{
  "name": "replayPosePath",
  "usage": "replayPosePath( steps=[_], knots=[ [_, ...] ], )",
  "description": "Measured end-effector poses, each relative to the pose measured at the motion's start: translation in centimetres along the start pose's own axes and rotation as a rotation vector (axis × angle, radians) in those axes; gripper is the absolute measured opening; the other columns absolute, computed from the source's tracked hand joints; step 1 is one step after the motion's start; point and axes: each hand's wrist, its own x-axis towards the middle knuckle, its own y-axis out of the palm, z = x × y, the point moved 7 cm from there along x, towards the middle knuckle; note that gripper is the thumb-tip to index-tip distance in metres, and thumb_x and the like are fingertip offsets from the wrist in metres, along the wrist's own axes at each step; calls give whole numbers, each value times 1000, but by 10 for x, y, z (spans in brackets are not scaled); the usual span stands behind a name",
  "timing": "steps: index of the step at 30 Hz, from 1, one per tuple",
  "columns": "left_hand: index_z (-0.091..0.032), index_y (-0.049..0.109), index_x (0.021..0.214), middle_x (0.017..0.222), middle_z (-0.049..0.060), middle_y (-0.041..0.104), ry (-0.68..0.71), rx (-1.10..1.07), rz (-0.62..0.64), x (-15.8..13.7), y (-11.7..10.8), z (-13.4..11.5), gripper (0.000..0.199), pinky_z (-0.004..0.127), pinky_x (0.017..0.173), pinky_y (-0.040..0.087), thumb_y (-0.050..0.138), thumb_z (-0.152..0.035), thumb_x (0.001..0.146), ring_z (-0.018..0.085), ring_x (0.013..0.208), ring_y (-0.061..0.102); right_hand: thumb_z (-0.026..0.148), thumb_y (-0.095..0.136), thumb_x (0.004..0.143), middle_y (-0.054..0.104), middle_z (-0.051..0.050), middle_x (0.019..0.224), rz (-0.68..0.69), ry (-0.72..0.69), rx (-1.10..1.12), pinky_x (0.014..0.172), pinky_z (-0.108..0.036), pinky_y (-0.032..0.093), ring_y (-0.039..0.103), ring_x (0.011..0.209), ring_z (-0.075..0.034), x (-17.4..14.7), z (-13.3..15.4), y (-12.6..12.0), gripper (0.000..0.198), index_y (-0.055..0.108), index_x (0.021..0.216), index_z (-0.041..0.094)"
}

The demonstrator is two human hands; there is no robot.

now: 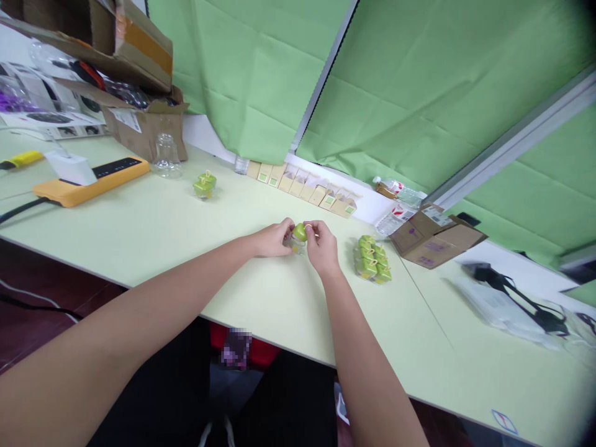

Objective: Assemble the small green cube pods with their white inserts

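Note:
Between my hands, just above the middle of the table, is a small clear container with a rounded green lid (299, 233). My left hand (274, 239) is closed around the clear lower part, with its fingertips at the lid's left edge. On the other side my right hand (322, 247) pinches the lid near a pale loop; its thumb hides part of it. Whether lid and container are fully joined, I cannot tell. To the right stands a tight cluster of several similar green-lidded containers (372, 261). A smaller group of green-lidded containers (205, 185) sits at the left.
A row of small cardboard boxes (302, 185) lines the wall. An orange power strip (100, 180), a clear plastic bottle (166, 155) and stacked cartons (144, 127) are at left. Plastic bottles (395, 217), a cardboard box (433, 236) and black cables (516, 298) lie right.

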Motion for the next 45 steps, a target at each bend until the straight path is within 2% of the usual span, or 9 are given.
replayPosePath(
  steps=[4, 9, 16, 21, 25, 31, 36, 41, 45],
  knots=[
    [-22, 48, 107, 95, 4, 65, -10, -53, 9, -1, -2, -3, 47, 31, 70, 45, 68, -26, 65, 20, 81, 61, 45, 51, 91, 71, -6, 103, 53, -9, 29, 85, -36, 50, 64, 91, -21, 0, 0, 4, 28, 66, 100, 23],
    [-22, 50, 100, 91, 3, 63, -1, -24, 17, -1, -2, -5, 38, 31, 68, 44, 68, -30, 67, 19, 79, 59, 44, 54, 89, 72, -4, 101, 89, -6, 35, 84, -36, 48, 64, 89, -21, 0, -1, 5, 24, 67, 96, 25],
    [-22, 52, 101, 97, 5, 65, 8, -54, 23, 0, -2, -3, 39, 32, 74, 47, 69, -31, 67, 19, 83, 61, 41, 52, 91, 72, -3, 102, 127, -35, -27, 86, -36, 46, 63, 90, -21, 1, 2, 3, 23, 68, 99, 27],
    [-22, 54, 103, 96, 4, 65, 25, -55, 34, 0, -1, -1, 38, 31, 72, 46, 67, -27, 68, 18, 80, 59, 38, 48, 93, 72, -2, 100, 178, -92, -130, 83, -36, 46, 63, 87, -22, 0, 6, 5, 25, 68, 104, 28],
    [-21, 55, 105, 91, 3, 63, 28, -36, 31, 0, -1, 1, 38, 30, 69, 44, 66, -25, 69, 17, 77, 57, 37, 49, 92, 72, -2, 93, 226, -104, -155, 79, -35, 48, 62, 81, -21, -1, 2, 11, 24, 70, 100, 28],
    [-21, 60, 103, 85, 1, 62, 15, -102, 2, 1, 1, 2, 35, 28, 67, 44, 69, -39, 74, 15, 74, 56, 40, 54, 87, 72, -3, 93, 237, -34, -93, 74, -31, 52, 65, 88, -20, 1, -10, 14, 23, 68, 95, 23],
    [-18, 61, 100, 96, 6, 67, 16, -286, -81, 6, 0, 5, 32, 28, 73, 49, 68, -39, 77, 15, 82, 62, 43, 57, 86, 70, -3, 92, 258, 62, -15, 72, -29, 51, 66, 83, -18, 3, -24, 16, 24, 65, 91, 21],
    [-16, 66, 95, 85, 4, 68, 20, -230, -63, 8, 0, 4, 31, 28, 71, 50, 69, -41, 77, 15, 75, 62, 44, 59, 84, 68, -2, 91, 264, 102, 15, 68, -28, 50, 66, 80, -17, 3, -27, 18, 25, 63, 90, 21],
    [-16, 67, 99, 86, 4, 68, 31, -186, -43, 6, 0, 2, 30, 27, 70, 48, 66, -40, 80, 14, 75, 60, 44, 57, 84, 67, -2, 87, 258, 101, 3, 65, -27, 48, 65, 77, -17, 1, -26, 19, 24, 61, 88, 21]
  ],
)
